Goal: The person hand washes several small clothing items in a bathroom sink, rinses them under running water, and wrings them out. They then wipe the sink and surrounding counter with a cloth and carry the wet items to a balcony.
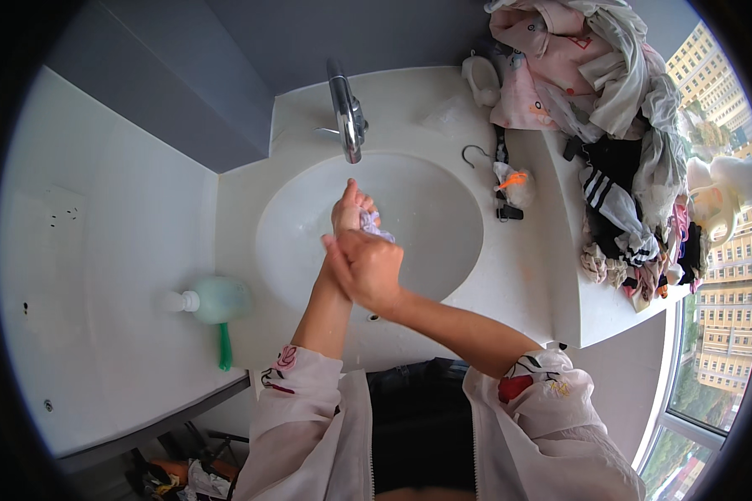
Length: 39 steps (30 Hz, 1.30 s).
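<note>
Over the white oval sink basin (438,250), my two hands are pressed together. A small, wet-looking lavender cloth (373,225) is bunched between them, mostly hidden by fingers. My left hand (351,211) is curled around the cloth, its thumb pointing at the faucet. Against its heel and wrist lies my right hand (371,260), fingers folded over the near end of the cloth. The chrome faucet (349,119) stands just beyond my fingertips; no stream is visible from its spout. What lies in the basin beneath my hands is hidden.
A pale green bottle (219,300) with a white pump and a green-handled item (225,347) lie left. Right of the basin are a clip hanger (501,141) and a bag with an orange clip (517,185). Clothes (626,188), striped socks and a white jug (720,194) crowd the ledge by the window.
</note>
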Motion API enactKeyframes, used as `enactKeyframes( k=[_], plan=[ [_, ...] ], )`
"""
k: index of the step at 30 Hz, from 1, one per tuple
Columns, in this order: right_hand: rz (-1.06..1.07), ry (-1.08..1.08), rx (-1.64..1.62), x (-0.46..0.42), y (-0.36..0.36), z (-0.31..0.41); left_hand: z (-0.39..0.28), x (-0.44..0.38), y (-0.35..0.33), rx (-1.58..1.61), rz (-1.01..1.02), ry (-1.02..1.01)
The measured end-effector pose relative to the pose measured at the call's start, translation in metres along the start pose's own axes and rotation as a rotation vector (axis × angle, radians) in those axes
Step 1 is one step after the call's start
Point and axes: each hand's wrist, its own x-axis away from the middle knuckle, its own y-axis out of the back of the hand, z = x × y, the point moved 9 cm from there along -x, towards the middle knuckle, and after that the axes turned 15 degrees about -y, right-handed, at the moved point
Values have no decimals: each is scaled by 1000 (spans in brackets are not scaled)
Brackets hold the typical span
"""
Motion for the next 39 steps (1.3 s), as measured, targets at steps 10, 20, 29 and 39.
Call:
enactKeyframes(
  k=[10,20,29,39],
  plan=[
    [-63,-95,72,-44,0,-59,20,3,-1,11,-122,-55],
    [447,-611,-601,-86,22,-132,-19,14,-5,-89,0,-166],
    [607,-717,-649,-70,10,-161,-27,21,31,-506,-21,-203],
    [248,-100,190,-25,-47,-65,44,7,12,777,352,105]
  ],
)
